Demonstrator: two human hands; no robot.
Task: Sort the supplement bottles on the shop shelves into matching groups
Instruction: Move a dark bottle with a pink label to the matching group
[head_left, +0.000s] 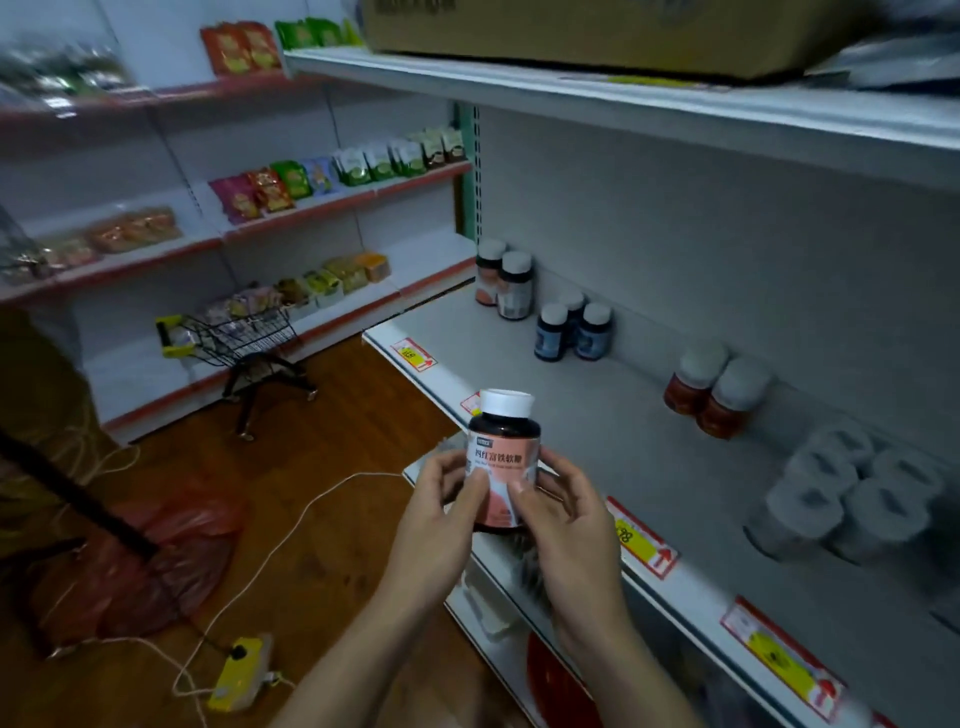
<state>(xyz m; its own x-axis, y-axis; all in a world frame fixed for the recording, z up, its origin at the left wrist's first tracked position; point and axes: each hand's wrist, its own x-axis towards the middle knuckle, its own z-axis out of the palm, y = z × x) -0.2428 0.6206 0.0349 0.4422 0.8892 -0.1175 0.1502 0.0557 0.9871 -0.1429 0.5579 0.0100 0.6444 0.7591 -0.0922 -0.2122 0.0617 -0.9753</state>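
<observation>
Both thumbs (480, 488) hide the lower label of a dark pink-labelled bottle (503, 447). Grey-capped bottles (810, 506) at right are blurred, their labels unreadable.

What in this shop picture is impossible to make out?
Head view only.
- Held bottle: lower label covered by the left hand and right hand.
- Grey-capped cluster, far right: labels blurred.
- Cardboard box: cut by the top edge.
- Lower shelf goods: dark, behind the arms.

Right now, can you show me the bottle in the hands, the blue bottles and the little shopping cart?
pink-label bottle (503, 462): head view, middle of its label.
blue bottles (551, 338): head view, front left bottle's label.
shopping cart (249, 330): head view, its wire basket.
</observation>
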